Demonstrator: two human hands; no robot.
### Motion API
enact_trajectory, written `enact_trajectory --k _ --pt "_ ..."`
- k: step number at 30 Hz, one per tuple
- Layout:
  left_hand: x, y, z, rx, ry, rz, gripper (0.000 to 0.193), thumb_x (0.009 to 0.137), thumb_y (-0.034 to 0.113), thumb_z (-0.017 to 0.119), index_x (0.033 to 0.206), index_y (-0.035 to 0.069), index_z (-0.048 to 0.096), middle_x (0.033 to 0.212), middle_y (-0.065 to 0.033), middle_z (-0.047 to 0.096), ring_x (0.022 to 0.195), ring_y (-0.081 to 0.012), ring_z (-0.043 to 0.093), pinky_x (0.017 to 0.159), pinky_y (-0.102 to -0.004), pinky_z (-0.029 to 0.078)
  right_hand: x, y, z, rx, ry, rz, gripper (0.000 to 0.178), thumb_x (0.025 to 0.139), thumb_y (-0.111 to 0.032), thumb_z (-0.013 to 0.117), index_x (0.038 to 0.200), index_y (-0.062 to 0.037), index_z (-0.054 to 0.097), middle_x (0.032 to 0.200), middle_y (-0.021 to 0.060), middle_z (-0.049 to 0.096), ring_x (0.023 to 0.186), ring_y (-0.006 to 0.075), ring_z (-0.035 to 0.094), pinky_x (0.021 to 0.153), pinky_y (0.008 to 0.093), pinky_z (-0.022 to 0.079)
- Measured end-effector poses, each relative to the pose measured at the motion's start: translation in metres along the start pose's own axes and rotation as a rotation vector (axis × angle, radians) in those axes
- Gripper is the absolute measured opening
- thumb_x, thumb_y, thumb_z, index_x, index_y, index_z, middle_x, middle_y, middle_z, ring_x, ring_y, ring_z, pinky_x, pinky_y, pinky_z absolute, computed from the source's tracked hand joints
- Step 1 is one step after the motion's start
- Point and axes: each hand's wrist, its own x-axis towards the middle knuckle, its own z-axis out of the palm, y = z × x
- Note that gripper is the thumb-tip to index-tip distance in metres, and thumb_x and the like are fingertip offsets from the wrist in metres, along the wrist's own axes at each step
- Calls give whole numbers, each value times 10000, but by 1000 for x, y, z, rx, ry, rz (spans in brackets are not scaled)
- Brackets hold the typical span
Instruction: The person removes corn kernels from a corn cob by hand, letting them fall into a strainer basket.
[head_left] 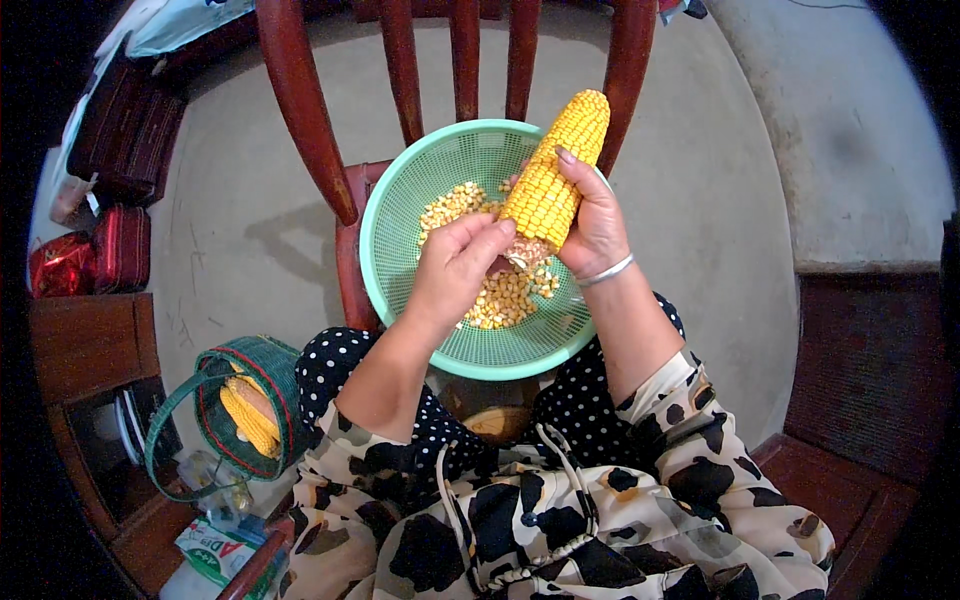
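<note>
A large yellow corn cob (553, 180) is tilted over the basket, its tip pointing up and to the right. My right hand (597, 222), with a silver bracelet at the wrist, wraps around it, thumb along the kernels. At the cob's lower end, where a pale stripped band shows, the thumb and fingers of my left hand (458, 265) are closed in a pinch. Some of these fingers are hidden. Below both hands, a light green plastic mesh basket (400, 315) holds many loose corn kernels (500, 300).
The basket rests on a dark red wooden chair (305, 110) with a slatted back. To my left, a dark green woven handled basket (290, 400) contains corn cobs (252, 418). A wooden cabinet (95, 345) and a red case (122, 248) stand farther left.
</note>
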Motion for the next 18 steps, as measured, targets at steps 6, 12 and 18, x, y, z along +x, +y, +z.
enact_trajectory --k 6,12,18 --pt "0 -6 11 -6 -48 -175 325 854 282 580 991 -12 559 873 -47 609 682 -96 589 616 -221 493 -2 1 -1 -14 -5 -11 394 818 -198 577 1114 2 410 955 162 554 893 314 577 795 439 501" --pt "-5 -7 12 33 -76 -16 307 844 210 597 1030 -29 549 890 -69 617 712 -116 606 634 -231 511 0 -3 -2 82 -33 49 406 814 -195 579 1119 12 407 959 168 553 898 311 574 802 439 496" --pt "0 -9 5 23 -138 -36 263 862 161 542 1034 -38 541 898 -81 617 718 -129 613 625 -239 515 -2 -2 -1 -13 -15 -16 409 805 -184 587 1112 19 408 967 167 552 901 305 576 810 441 493"
